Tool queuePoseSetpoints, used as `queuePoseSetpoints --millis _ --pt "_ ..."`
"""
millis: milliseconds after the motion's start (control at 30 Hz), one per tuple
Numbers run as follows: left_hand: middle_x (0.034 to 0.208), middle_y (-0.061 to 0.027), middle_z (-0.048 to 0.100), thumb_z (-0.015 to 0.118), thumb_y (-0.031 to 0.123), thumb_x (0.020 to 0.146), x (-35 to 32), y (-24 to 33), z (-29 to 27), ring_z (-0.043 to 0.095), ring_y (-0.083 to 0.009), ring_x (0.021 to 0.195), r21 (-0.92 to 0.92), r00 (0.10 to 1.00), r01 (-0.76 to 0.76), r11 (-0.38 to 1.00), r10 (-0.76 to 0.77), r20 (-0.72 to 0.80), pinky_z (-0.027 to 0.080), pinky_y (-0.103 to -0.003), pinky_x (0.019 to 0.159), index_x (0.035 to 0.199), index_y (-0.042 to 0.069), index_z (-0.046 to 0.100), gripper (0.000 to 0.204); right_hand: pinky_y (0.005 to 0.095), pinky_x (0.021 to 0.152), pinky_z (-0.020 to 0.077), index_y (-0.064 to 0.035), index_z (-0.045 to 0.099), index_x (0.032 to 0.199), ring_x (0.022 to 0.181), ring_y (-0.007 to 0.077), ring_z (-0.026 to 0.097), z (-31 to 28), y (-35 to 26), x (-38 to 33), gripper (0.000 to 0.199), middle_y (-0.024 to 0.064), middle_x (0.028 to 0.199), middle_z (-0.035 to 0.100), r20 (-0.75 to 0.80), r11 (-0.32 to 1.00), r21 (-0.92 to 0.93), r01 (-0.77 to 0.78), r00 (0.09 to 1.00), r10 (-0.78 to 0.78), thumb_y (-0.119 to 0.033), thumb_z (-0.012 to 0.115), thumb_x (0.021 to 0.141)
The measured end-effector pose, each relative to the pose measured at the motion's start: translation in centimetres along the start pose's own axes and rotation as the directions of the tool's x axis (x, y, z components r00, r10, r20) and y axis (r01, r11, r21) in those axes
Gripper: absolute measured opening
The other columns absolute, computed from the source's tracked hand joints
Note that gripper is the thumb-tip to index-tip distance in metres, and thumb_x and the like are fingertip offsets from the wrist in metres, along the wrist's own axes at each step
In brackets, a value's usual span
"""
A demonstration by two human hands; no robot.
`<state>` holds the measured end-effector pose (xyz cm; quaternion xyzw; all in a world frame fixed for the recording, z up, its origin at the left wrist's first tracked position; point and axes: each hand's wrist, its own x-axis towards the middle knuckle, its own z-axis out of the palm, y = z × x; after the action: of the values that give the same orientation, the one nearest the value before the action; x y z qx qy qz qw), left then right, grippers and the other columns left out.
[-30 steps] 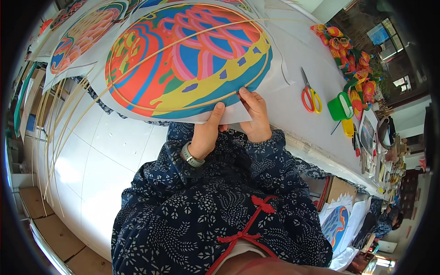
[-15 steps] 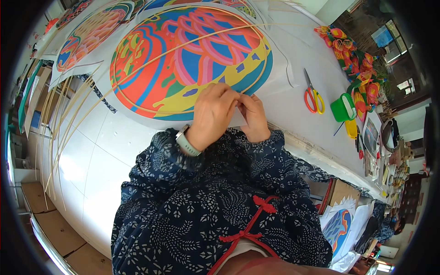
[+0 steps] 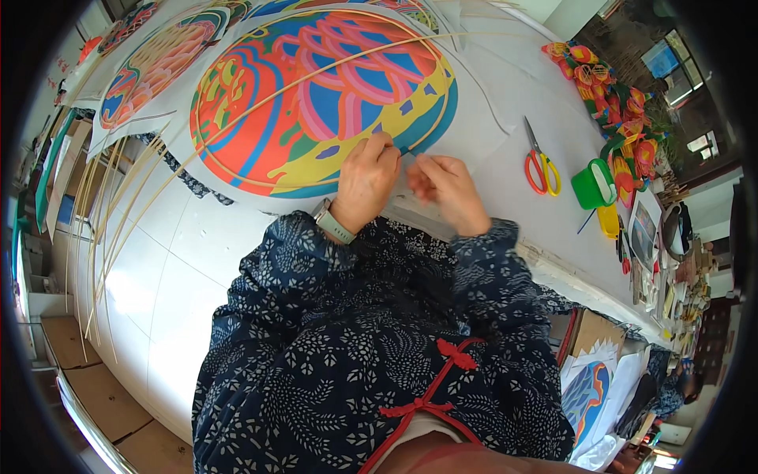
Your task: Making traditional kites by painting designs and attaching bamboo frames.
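A painted oval sheet [image 3: 292, 87] in red, blue, pink and yellow lies on the white table, with a thin bamboo strip [image 3: 304, 77] crossing it. Another thin strip curves along the oval's rim. At the oval's near edge my left hand [image 3: 365, 183], a watch on its wrist, is closed with fingertips pinched at the rim; the strip there is mostly hidden by the fingers. Just to its right my right hand [image 3: 452, 191] is raised, thumb and forefinger together and other fingers blurred. What it pinches, if anything, is too small to make out.
Scissors [image 3: 538, 162] with red and yellow handles lie to the right, beside a green container [image 3: 592, 186]. Red-yellow crafted figures [image 3: 624, 118] line the right edge. Long bamboo strips [image 3: 118, 213] hang off the left side. More painted sheets [image 3: 158, 63] lie at far left.
My right hand has moved right and slightly down, away from my left. My left hand has shifted up slightly. The oval sheet has slid a little left.
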<state>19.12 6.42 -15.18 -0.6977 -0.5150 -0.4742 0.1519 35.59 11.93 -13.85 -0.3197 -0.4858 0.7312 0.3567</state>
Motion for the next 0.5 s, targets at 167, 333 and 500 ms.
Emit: queuePoseSetpoints --millis 167,333,500 --pt "0.092 -0.011 0.057 0.07 -0.003 0.07 -0.9 -1.9 1.9 0.06 -0.03 0.074 -0.012 0.999 0.041 0.999 -0.041 -0.007 0.049 -0.039 0.062 0.083 0.0 0.063 0.016 0.0261 0.059 0.0459 -0.0017 0.066 0.085 0.066 0.012 0.057 -1.8 -4.1 0.8 0.008 0.0039 0.08 0.064 0.216 0.748 -0.624 0.226 0.97 -0.112 -0.009 0.066 0.087" --pt "0.09 -0.0106 0.056 0.07 -0.001 0.07 -1.1 -1.9 2.3 0.06 -0.0305 0.074 -0.084 0.981 0.192 0.978 -0.19 0.032 0.049 -0.039 0.062 0.079 0.0 0.062 0.012 0.033 0.066 0.047 -0.0038 0.064 0.082 0.076 0.0203 0.059 -1.3 -2.7 6.6 0.008 0.0053 0.08 0.061 0.642 0.226 -0.626 0.746 0.658 -0.394 -0.003 0.07 0.077" --pt "0.089 -0.011 0.057 0.07 -0.001 0.071 -1.1 -1.7 2.4 0.06 -0.0315 0.074 -0.107 0.963 0.269 0.957 -0.264 0.063 0.049 -0.04 0.062 0.08 0.0 0.063 0.011 0.0363 0.074 0.0462 -0.0056 0.064 0.082 0.086 0.0258 0.056 -2.4 -1.1 8.9 0.013 0.0055 0.082 0.058 0.731 0.2 -0.573 0.795 0.606 -0.314 -0.002 0.072 0.072"
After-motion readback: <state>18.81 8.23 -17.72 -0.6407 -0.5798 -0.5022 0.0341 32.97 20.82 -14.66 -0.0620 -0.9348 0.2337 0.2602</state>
